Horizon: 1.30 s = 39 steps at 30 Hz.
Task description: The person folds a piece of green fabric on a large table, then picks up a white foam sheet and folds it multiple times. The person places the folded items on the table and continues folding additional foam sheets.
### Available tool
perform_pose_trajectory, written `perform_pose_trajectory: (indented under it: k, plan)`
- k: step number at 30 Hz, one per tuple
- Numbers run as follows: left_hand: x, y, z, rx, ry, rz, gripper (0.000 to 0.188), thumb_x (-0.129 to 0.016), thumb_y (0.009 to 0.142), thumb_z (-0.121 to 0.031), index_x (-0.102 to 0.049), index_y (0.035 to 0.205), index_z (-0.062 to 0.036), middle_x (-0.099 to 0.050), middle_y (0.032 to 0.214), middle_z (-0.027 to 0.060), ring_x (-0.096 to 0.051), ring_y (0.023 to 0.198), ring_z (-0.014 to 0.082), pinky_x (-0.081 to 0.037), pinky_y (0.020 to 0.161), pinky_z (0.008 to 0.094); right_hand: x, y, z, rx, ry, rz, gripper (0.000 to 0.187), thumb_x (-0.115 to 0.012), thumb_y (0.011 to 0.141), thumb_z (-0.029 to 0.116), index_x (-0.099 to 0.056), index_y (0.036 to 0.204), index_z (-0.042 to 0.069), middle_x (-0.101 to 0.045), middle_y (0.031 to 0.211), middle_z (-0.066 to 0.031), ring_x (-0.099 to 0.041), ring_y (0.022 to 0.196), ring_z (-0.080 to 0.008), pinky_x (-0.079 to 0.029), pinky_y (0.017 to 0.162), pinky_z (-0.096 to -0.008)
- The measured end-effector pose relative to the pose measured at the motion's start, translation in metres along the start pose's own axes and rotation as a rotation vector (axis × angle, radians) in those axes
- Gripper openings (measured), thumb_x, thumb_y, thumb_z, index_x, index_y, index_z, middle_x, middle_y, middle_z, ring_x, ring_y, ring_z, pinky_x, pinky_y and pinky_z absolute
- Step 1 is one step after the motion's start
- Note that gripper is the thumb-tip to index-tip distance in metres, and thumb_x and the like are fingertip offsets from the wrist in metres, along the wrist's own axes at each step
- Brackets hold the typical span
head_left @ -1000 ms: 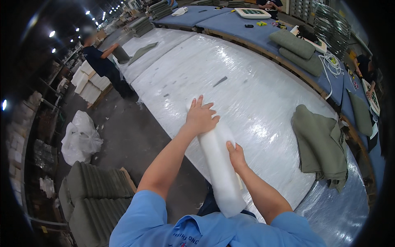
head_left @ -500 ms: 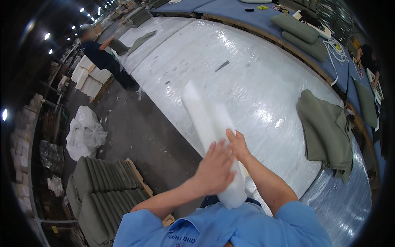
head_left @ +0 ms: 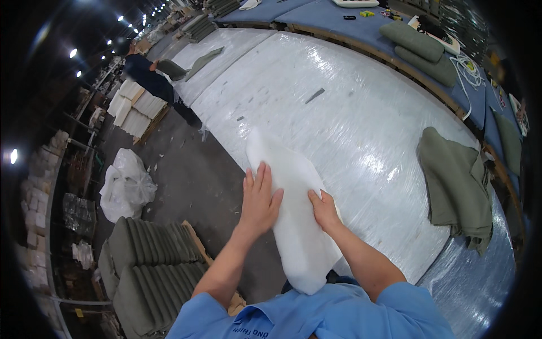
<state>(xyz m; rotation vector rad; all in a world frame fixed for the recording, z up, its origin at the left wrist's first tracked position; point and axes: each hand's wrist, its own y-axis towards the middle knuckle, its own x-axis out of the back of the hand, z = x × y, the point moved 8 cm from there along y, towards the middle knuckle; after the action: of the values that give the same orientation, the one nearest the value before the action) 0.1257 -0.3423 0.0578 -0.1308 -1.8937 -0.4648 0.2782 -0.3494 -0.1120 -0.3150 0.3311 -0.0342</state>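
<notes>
A long white padded cushion insert lies lengthwise in front of me, its near end against my shirt and its far end over the table's edge. My left hand rests along its left side, fingers stretched out and laid against the soft surface. On the opposite edge, my right hand grips the insert, thumb on top and the other fingers partly hidden beneath. Off to the right on the table lies a crumpled grey-green fabric cover.
A plastic-wrapped table stretches ahead. Stacked grey-green cushions stand on the floor at lower left, near a clear plastic bag. Another person handles grey-green fabric at far left. A blue-topped table runs along the back.
My left hand has moved from across the top of the insert to its left side. The insert has opened out flatter and wider. My right hand keeps its hold.
</notes>
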Motion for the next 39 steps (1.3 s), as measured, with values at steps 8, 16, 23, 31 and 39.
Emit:
perform_pose_trajectory:
  k: [8, 16, 23, 31, 39]
  plan:
    - [-0.048, 0.079, -0.009, -0.152, 0.276, 0.416, 0.056, -0.050, 0.105, -0.034, -0.052, 0.146, 0.0046, -0.047, 0.156, 0.0226, -0.025, 0.154, 0.0448, -0.016, 0.127, 0.0527, 0.014, 0.009, -0.007, 0.060, 0.099, -0.036, 0.035, -0.056, 0.108, 0.027, -0.067, 0.123, -0.003, -0.073, 0.111, -0.0074, -0.064, 0.098, -0.0135, -0.052, 0.087, -0.0314]
    - [0.002, 0.076, 0.071, 0.036, -0.381, -0.080, 0.051, -0.045, 0.104, -0.030, -0.054, 0.149, -0.0074, -0.044, 0.161, 0.0150, -0.027, 0.154, 0.0443, -0.017, 0.127, 0.0524, 0.004, 0.002, 0.001, 0.018, 0.058, -0.027, 0.033, -0.056, 0.108, 0.026, -0.069, 0.118, -0.002, -0.073, 0.105, -0.0061, -0.064, 0.093, -0.0127, -0.052, 0.084, -0.0303]
    - [-0.028, 0.117, 0.051, -0.031, 0.072, 0.272, 0.055, -0.042, 0.100, -0.022, -0.051, 0.148, 0.0025, -0.038, 0.164, 0.0170, -0.019, 0.155, 0.0491, -0.015, 0.127, 0.0578, 0.018, 0.000, 0.003, 0.004, 0.064, -0.032, 0.032, -0.056, 0.108, 0.026, -0.068, 0.116, -0.003, -0.073, 0.102, -0.0056, -0.062, 0.091, -0.0115, -0.052, 0.080, -0.0298]
    - [-0.059, 0.145, 0.038, -0.023, 0.330, 0.533, 0.050, -0.047, 0.097, -0.018, -0.058, 0.142, 0.0008, -0.047, 0.158, 0.0181, -0.023, 0.155, 0.0435, -0.017, 0.127, 0.0569, 0.008, 0.001, 0.000, 0.040, 0.107, -0.016, 0.033, -0.056, 0.108, 0.026, -0.068, 0.115, -0.004, -0.072, 0.102, -0.0054, -0.062, 0.089, -0.0117, -0.052, 0.080, -0.0299]
    - [-0.025, 0.017, 0.030, 0.602, -0.935, -0.043, 0.090, -0.063, 0.099, -0.012, -0.002, 0.165, -0.0014, -0.015, 0.168, 0.0292, -0.032, 0.151, 0.0340, -0.031, 0.121, 0.0406, 0.035, 0.012, 0.004, 0.092, 0.008, -0.044, 0.034, -0.055, 0.109, 0.025, -0.066, 0.124, -0.003, -0.072, 0.112, -0.0071, -0.064, 0.097, -0.0129, -0.053, 0.087, -0.0300]
